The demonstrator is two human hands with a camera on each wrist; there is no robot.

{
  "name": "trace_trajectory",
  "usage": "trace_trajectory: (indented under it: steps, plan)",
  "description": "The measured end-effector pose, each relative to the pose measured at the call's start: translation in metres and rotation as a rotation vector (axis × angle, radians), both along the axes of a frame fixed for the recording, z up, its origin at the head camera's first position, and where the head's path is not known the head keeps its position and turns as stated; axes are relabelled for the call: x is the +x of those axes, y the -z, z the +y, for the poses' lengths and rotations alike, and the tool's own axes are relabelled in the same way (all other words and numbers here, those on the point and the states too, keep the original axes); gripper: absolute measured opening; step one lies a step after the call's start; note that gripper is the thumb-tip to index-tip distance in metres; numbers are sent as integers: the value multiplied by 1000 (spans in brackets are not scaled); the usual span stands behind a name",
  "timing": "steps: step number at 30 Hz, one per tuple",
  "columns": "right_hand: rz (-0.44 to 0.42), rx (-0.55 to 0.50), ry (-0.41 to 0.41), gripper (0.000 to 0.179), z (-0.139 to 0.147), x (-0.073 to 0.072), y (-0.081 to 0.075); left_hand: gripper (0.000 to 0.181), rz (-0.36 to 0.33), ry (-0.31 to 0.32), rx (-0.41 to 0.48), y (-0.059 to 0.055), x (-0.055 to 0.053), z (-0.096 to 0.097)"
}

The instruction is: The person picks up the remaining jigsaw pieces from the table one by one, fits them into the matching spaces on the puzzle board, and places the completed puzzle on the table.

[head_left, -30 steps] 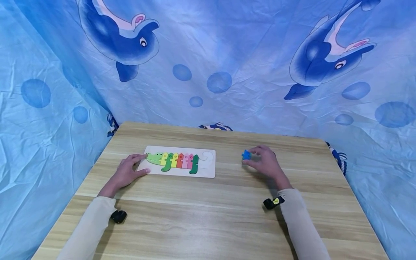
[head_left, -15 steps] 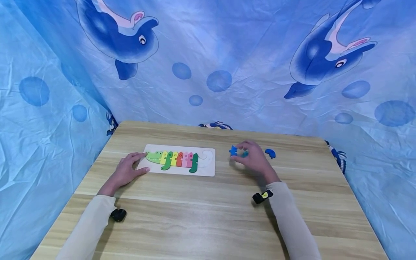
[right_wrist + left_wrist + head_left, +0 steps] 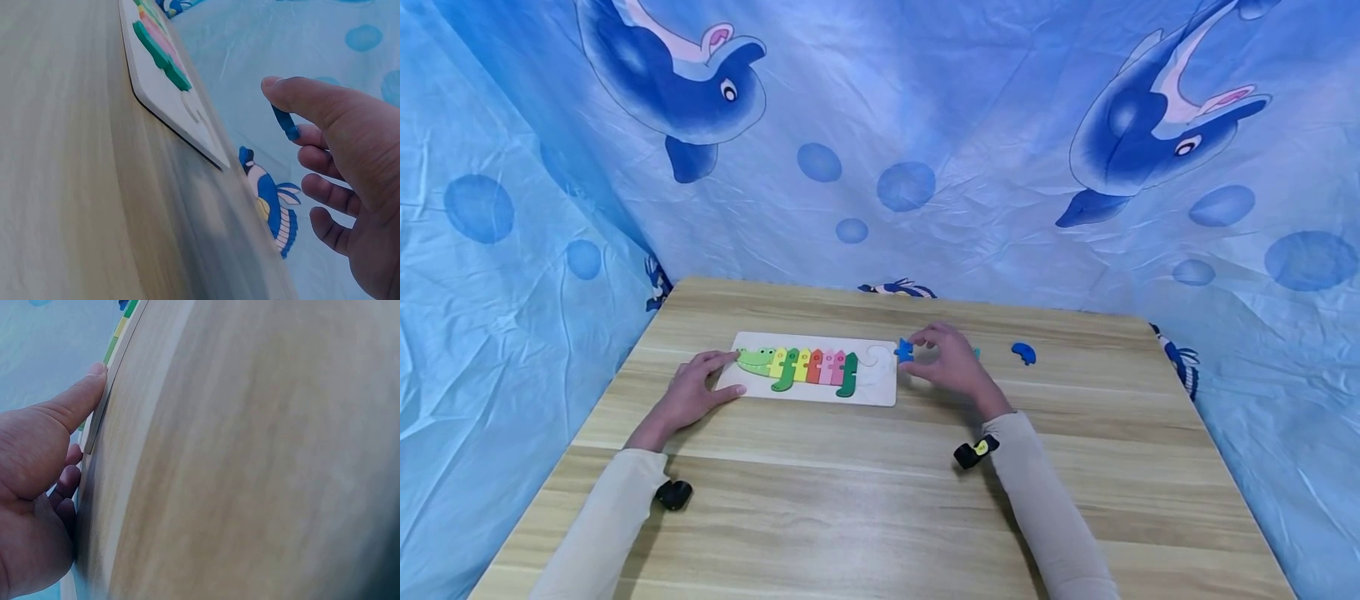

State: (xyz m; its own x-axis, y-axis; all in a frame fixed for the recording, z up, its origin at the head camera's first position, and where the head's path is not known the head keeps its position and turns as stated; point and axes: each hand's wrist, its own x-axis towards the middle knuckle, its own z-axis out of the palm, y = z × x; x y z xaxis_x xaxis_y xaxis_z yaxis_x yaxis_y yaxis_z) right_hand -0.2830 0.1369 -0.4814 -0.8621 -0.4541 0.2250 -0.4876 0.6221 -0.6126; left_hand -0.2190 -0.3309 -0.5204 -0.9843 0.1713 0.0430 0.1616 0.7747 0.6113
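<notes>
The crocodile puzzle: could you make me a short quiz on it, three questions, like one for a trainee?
1. What does the right hand pinch?
2. True or false: the left hand touches the board at the end with the tail outline.
3. Where is the curved blue piece? A: on the board; B: in the left hand; C: on the table.

Key:
1. A blue puzzle piece.
2. False; it touches the end with the crocodile's head.
3. C.

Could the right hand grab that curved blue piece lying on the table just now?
Probably not quite: the right hand pinches another blue piece. Otherwise the way looks free, with nothing covering the curved blue piece.
</notes>
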Motion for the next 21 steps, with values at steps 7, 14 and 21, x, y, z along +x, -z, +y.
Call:
trace_trajectory:
  steps: [7,14,21]
  plan:
    - [3,15,-5,46,-15,-1,3,75,-7,-2,0,0,0,0]
    - [-23,23,-6,48,-30,-2,6,76,-7,4,4,2,-1,-1]
    - [-50,15,-19,47,-44,-2,13,74,0,0,1,2,-1,0]
